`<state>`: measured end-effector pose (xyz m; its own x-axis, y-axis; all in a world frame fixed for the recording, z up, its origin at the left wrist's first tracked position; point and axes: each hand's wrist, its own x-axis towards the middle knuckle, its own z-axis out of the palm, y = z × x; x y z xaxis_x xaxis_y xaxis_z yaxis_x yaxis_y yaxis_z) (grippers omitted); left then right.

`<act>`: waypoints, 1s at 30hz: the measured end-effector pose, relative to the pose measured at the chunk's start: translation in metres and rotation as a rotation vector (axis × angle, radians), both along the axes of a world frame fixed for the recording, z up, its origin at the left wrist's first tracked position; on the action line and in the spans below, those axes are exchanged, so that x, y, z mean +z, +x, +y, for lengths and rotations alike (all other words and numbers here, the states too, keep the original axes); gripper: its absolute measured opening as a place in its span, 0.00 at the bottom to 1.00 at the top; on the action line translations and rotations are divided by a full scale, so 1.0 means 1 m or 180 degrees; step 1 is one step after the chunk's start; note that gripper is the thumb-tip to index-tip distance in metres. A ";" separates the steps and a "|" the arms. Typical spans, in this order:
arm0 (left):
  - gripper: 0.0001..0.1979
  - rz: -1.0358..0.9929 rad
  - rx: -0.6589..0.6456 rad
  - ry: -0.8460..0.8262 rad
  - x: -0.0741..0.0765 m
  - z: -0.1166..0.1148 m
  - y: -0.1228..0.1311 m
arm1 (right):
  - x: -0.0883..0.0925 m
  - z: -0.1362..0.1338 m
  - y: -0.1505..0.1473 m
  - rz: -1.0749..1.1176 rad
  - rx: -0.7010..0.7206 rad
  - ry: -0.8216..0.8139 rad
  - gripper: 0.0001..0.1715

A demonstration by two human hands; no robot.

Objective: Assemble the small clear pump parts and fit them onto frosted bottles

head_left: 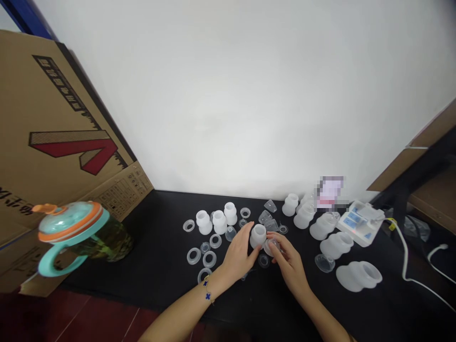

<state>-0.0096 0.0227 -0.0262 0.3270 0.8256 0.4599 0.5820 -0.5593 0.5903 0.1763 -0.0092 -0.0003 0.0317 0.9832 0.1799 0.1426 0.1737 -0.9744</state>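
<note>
A small frosted-white bottle (258,237) with an open, round neck stands upright in the middle of the black table. My left hand (238,251) is curved around its left side, thumb in front and fingers behind, so I hold it. At the bottle's right, my right hand (288,260) pinches a translucent round piece (271,247), partly covered by the fingers. It is close against the bottle; whether they touch I cannot tell. Just below lies a clear round piece (263,261). Behind the hands are several clear caps (270,224).
Left of the hands are white bottles (204,222) and loose translucent rings (193,256). Several larger frosted bottles (337,245) line the right, near a white device (358,222) with a cable (405,256). A teal-lidded jug (89,232) and a cardboard box (64,118) are far left.
</note>
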 end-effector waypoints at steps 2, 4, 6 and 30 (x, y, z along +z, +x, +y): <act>0.35 -0.0008 0.0014 -0.0096 -0.003 0.001 0.000 | 0.001 0.000 0.000 0.0051 -0.0025 -0.0066 0.21; 0.36 -0.0008 0.0040 -0.0198 -0.006 0.002 0.000 | 0.004 0.001 0.000 0.0117 -0.0063 -0.0133 0.22; 0.36 -0.0006 0.0085 -0.0276 -0.007 0.003 -0.001 | 0.007 0.002 -0.001 0.0200 -0.0071 -0.0214 0.23; 0.18 -0.1388 -0.0192 -0.1033 0.032 -0.005 0.002 | 0.019 0.008 0.003 0.1623 0.0368 -0.1035 0.22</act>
<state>-0.0080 0.0177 0.0054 0.2141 0.9333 0.2881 0.2171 -0.3331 0.9176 0.1790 -0.0016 0.0186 -0.0753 0.9874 -0.1395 -0.3573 -0.1573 -0.9206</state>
